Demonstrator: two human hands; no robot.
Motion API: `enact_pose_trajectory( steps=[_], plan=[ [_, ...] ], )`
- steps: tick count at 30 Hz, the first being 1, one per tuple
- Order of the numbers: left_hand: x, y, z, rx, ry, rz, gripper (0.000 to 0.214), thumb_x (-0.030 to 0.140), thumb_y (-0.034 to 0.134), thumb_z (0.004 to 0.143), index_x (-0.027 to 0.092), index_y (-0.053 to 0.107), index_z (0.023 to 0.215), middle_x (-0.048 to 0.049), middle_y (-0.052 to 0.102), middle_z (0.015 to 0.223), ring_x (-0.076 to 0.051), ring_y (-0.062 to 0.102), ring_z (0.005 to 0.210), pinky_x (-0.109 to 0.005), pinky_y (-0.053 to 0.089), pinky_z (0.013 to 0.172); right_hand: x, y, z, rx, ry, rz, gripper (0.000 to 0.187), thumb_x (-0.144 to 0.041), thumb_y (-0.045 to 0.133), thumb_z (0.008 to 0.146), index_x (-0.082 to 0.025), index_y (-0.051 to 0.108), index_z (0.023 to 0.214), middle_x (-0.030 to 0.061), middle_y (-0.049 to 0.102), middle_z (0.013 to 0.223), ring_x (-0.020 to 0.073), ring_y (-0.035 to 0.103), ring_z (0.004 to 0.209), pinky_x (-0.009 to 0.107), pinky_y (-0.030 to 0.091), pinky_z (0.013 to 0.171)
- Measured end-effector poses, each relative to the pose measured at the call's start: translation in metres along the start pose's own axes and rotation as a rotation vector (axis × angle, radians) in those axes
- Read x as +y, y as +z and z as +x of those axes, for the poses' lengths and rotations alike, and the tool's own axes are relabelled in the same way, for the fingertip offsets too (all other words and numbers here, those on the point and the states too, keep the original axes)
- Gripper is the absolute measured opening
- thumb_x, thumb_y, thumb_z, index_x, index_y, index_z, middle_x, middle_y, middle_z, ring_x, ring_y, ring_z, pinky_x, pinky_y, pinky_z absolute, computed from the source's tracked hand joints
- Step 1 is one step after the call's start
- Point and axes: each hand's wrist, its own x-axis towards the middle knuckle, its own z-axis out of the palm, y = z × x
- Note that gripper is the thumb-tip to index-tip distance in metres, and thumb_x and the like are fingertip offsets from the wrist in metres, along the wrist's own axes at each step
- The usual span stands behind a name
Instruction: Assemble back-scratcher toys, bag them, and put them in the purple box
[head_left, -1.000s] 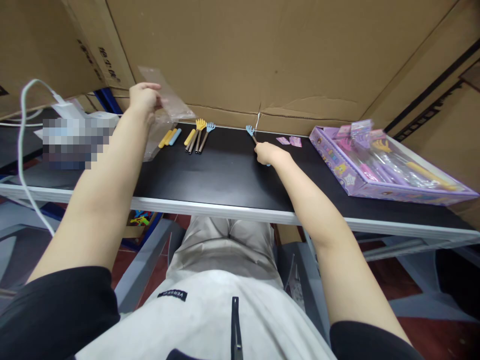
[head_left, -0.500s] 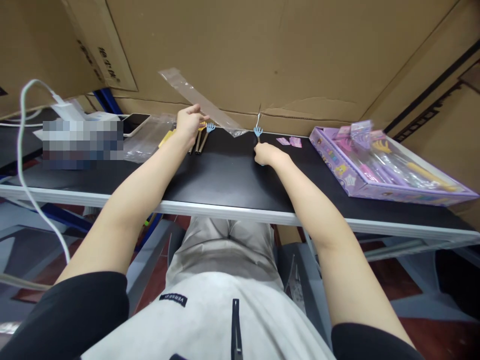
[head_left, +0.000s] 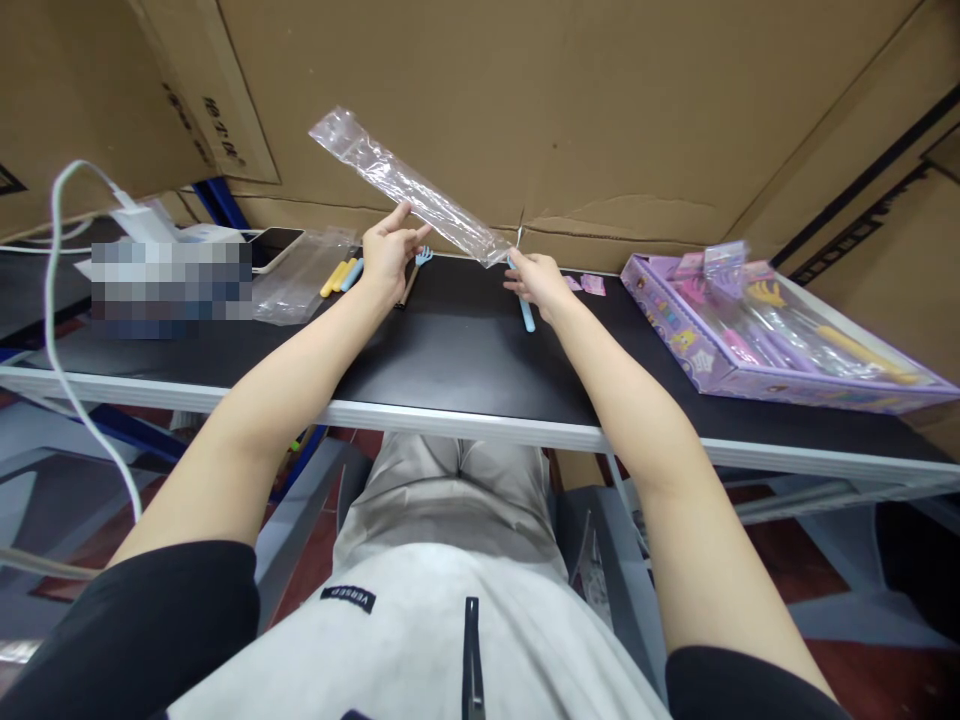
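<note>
My left hand (head_left: 390,253) holds a long, narrow clear plastic bag (head_left: 409,190) near its middle, fingers partly spread. The bag slants from upper left down to my right hand (head_left: 536,280), whose fingertips are closed at its lower end. Under my right hand is a light blue back scratcher (head_left: 528,316); its handle sticks out below the fingers and the hand hides most of the rest. Behind my left hand lies another back scratcher (head_left: 422,260) with a blue claw head and a dark shaft. Yellow handles (head_left: 337,278) and a blue handle (head_left: 351,275) show to that hand's left.
At right stands a purple display box (head_left: 705,370) with several wrapped back scratchers. Small pink tags (head_left: 592,285) lie beside it. Flat plastic bags (head_left: 289,290), a phone (head_left: 276,248) and a white charging cable (head_left: 54,290) are at left. A cardboard wall (head_left: 600,120) rises behind the black table (head_left: 457,370).
My right hand has shifted from gripping the blue back scratcher to the bag's lower end. The bag is raised slightly and looks tauter. My left hand has moved a little to the right.
</note>
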Motion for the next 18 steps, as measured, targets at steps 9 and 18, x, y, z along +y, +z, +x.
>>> enact_pose_trajectory(
  steps=[9,18],
  plan=[
    [-0.002,0.006,-0.015,-0.1,0.014,-0.02,0.041,0.009,0.062,0.082,0.019,0.078,0.118,-0.0087,0.075,0.137,-0.033,0.071,0.134,-0.041,0.065,0.099,-0.007,-0.003,-0.008,-0.03,0.113,0.405,0.035,-0.039,0.05,0.106,-0.016,0.063,0.13,0.0194,0.072,0.134,0.0271,0.077,0.111,0.044,0.061,0.1],
    [-0.004,-0.01,0.006,0.035,0.029,0.027,0.045,0.02,0.077,0.087,0.033,0.073,0.13,-0.006,0.069,0.14,-0.028,0.073,0.128,-0.036,0.065,0.096,-0.007,0.001,-0.01,-0.119,0.207,0.458,0.024,-0.027,0.05,0.096,-0.019,0.063,0.114,0.017,0.073,0.132,0.0249,0.078,0.106,0.04,0.06,0.099]
  ],
)
